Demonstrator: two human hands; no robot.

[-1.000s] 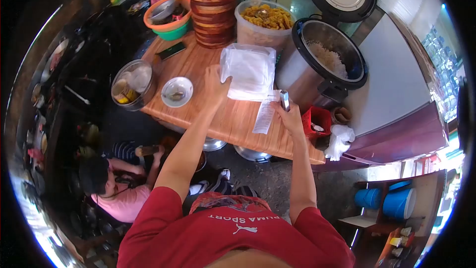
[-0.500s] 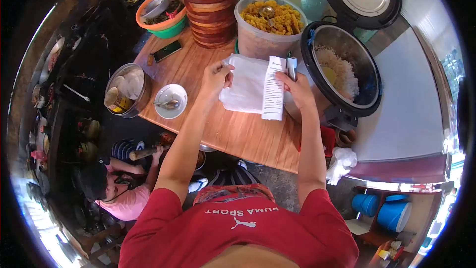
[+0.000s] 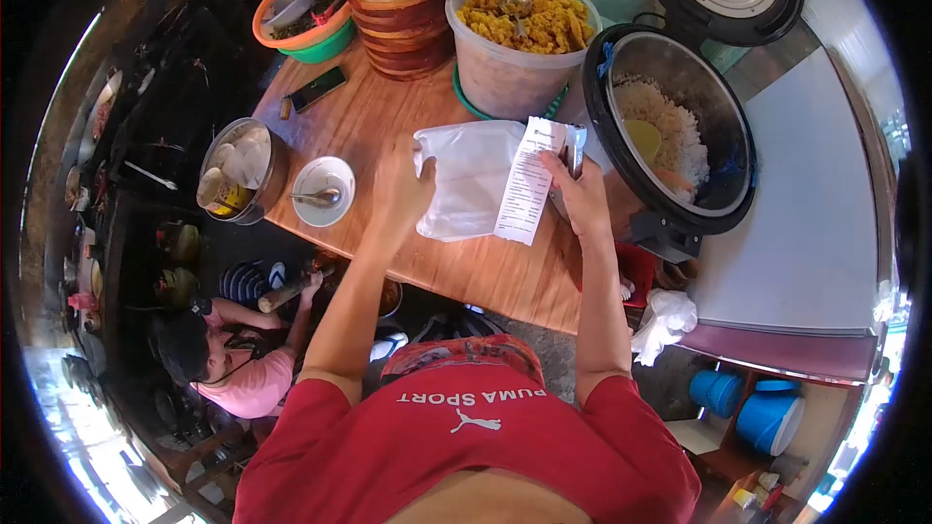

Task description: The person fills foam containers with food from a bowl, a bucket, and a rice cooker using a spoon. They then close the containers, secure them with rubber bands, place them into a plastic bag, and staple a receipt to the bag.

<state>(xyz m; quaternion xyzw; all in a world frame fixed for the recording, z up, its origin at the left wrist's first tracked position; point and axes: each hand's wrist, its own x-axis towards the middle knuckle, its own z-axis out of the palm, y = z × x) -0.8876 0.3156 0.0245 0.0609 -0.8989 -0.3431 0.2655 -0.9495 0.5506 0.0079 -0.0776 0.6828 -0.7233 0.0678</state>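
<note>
1. Crouching at the far left, below the table edge, another person [image 3: 228,369] in a pink top holds a wooden pestle [image 3: 287,290].
2. On the wooden table [image 3: 466,267], a metal pot [image 3: 236,171] with tins and lids stands at the left edge, with a small white bowl [image 3: 323,191] and spoon just beside it.
3. Further back lie a phone [image 3: 317,88], an orange basin [image 3: 303,24] and a stack of wooden bowls [image 3: 400,2].
4. The left hand [image 3: 403,189] pinches the left edge of a clear plastic bag [image 3: 466,180], fingers curled shut on it; the image is blurred there.
5. The right hand [image 3: 581,196] grips a printed receipt [image 3: 526,182] and a small metal stapler [image 3: 575,148], fingers closed around both, the slip hanging over the bag.
6. Behind stands a tub of yellow fried food [image 3: 515,39].
7. An open rice cooker [image 3: 670,131], with rice and a ladle inside, is just beside the right hand.
</note>
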